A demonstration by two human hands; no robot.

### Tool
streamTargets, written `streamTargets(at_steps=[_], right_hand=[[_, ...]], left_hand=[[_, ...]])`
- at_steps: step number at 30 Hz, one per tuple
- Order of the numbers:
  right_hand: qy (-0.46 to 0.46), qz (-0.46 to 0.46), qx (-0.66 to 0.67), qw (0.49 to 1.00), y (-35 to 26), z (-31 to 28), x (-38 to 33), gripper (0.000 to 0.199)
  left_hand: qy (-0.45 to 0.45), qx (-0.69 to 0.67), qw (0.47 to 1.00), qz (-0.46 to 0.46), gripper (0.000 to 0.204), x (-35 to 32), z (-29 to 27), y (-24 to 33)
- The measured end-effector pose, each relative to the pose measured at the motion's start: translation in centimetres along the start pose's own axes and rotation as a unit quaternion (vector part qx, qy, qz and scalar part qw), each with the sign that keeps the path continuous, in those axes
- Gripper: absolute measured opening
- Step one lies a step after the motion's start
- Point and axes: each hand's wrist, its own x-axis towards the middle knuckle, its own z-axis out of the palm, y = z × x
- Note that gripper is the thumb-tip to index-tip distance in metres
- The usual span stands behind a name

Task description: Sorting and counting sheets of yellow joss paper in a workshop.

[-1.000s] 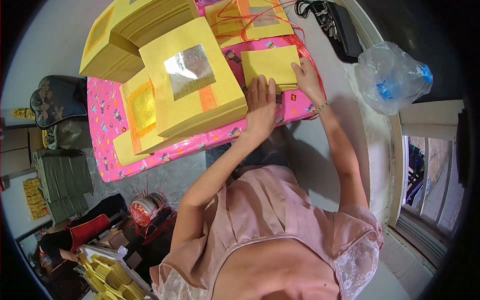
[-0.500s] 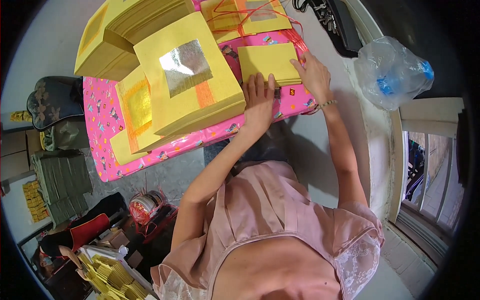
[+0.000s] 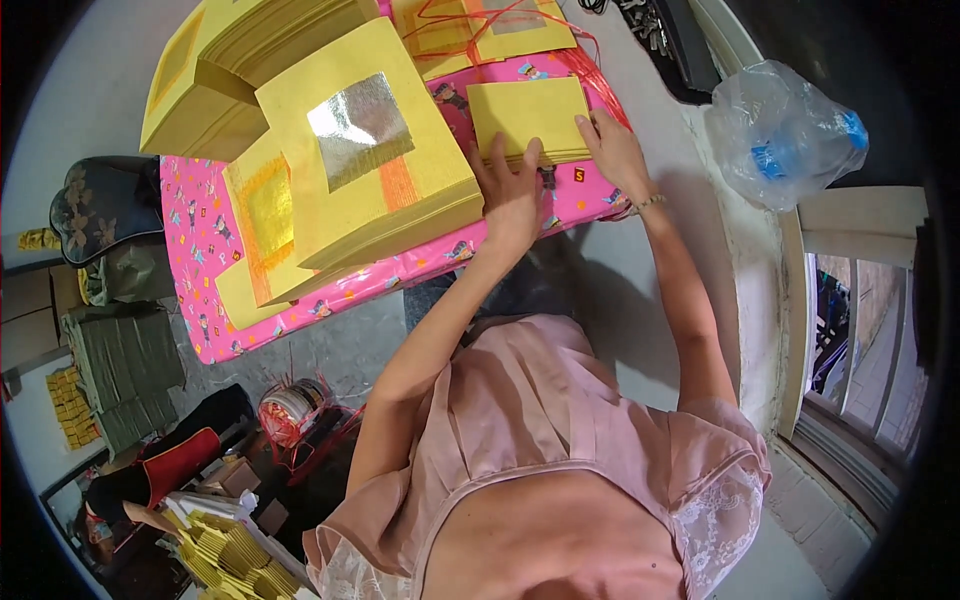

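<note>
A small stack of plain yellow paper sheets (image 3: 527, 117) lies on a pink patterned table cover (image 3: 200, 250). My left hand (image 3: 512, 195) presses its fingers on the stack's near left edge. At the near right corner of the same stack, my right hand (image 3: 615, 150) grips the sheets; a thin bracelet circles that wrist. Just left of my hands rests a thick pile of yellow sheets with a silver foil square and an orange stripe (image 3: 365, 150).
More yellow paper piles (image 3: 230, 75) fill the table's far left, and bundles tied with red string (image 3: 480, 25) lie beyond the small stack. A clear plastic bag with a blue item (image 3: 790, 130) sits right. On the floor: a reel of red string (image 3: 292, 410), green stacks (image 3: 125, 375).
Both hands have kept hold of the small yellow stack, and my left fingers have moved up onto its near edge. The view has shifted slightly.
</note>
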Motion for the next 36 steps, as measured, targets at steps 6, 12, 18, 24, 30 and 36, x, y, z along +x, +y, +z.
streamTargets(at_steps=[6,12,18,24,30,36], right_hand=[[-0.009,-0.02,0.005,1.0,-0.1,-0.3,-0.3,0.052],[-0.021,-0.062,0.019,0.998,1.0,0.0,-0.4,0.06],[-0.039,-0.051,0.016,0.998,1.8,0.8,0.1,0.061],[-0.051,-0.04,0.067,0.996,0.6,-0.7,-0.1,0.063],[0.089,-0.04,0.005,0.995,-2.6,-3.7,-0.9,0.059],[0.104,-0.196,0.157,0.962,-11.5,-8.2,-2.4,0.034]], left_hand=[[0.003,0.052,0.999,0.004,0.054,-0.1,0.1,-0.1],[-0.004,0.049,0.999,0.005,0.058,-0.2,0.3,0.1],[-0.033,0.037,0.999,-0.003,0.074,-0.6,-0.2,0.1],[-0.05,0.05,0.997,0.004,0.096,-0.7,0.0,0.4],[-0.037,0.048,0.998,0.023,0.096,-0.1,-0.5,0.6],[-0.033,-0.039,0.998,0.047,0.08,-0.3,-4.7,2.5]])
